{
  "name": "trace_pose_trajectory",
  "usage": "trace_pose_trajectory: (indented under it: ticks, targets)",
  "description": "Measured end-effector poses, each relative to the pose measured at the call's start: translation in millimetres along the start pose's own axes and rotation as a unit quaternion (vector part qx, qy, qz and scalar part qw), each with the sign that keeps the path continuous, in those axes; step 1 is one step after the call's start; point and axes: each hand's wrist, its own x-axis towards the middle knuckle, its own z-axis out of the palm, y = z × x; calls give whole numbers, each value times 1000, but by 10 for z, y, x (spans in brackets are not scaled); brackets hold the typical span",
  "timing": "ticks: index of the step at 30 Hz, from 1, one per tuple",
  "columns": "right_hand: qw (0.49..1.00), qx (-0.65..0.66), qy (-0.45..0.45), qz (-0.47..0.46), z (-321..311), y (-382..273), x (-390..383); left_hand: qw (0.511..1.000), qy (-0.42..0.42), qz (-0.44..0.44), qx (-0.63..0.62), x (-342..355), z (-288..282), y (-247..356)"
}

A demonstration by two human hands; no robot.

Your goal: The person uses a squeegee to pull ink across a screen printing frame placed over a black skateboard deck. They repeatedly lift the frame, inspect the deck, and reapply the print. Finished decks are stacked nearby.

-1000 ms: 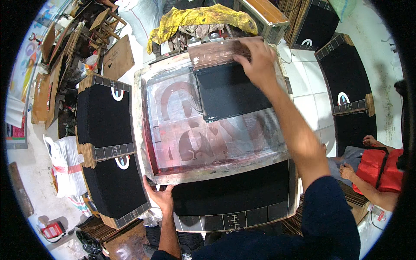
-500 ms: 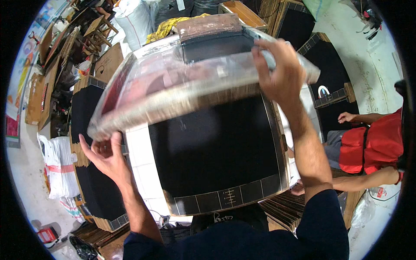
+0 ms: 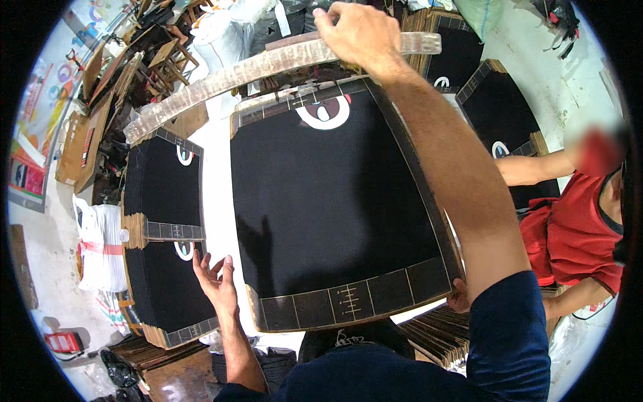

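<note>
Black cloth (image 3: 321,201) lies flat at the centre of the head view, spread over a board (image 3: 308,308) with a dark ruled strip along its six o'clock edge. At the cloth's twelve o'clock end is a print (image 3: 326,122), a white ring around brown and pale blue. Above the board, a pale, worn frame (image 3: 261,68) is raised, its near rail slanting from ten o'clock to one. The person's right grip (image 3: 365,39), just past twelve, is closed over that rail, its far fingers hidden. Toward eight, the left grip (image 3: 220,285) is loose, fingers apart, holding nothing beside the board's left edge. At nine lie more cloth-covered boards (image 3: 167,194); at three is a co-worker in a red top (image 3: 581,231).
</note>
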Motion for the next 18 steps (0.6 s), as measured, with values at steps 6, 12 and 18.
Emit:
trace_pose_trajectory:
  ticks: [6, 12, 18]
  targets:
    - [999, 30, -21, 9, -32, -2, -14, 998, -47, 19, -26, -274, 260, 220]
    - [998, 64, -22, 9, -45, 43, -90, 989, -128, 25, -71, -166, 965, 549]
    - [990, 70, 116, -49, 230, 154, -532, 931, -243, -35, -271, 218, 1862, 1119]
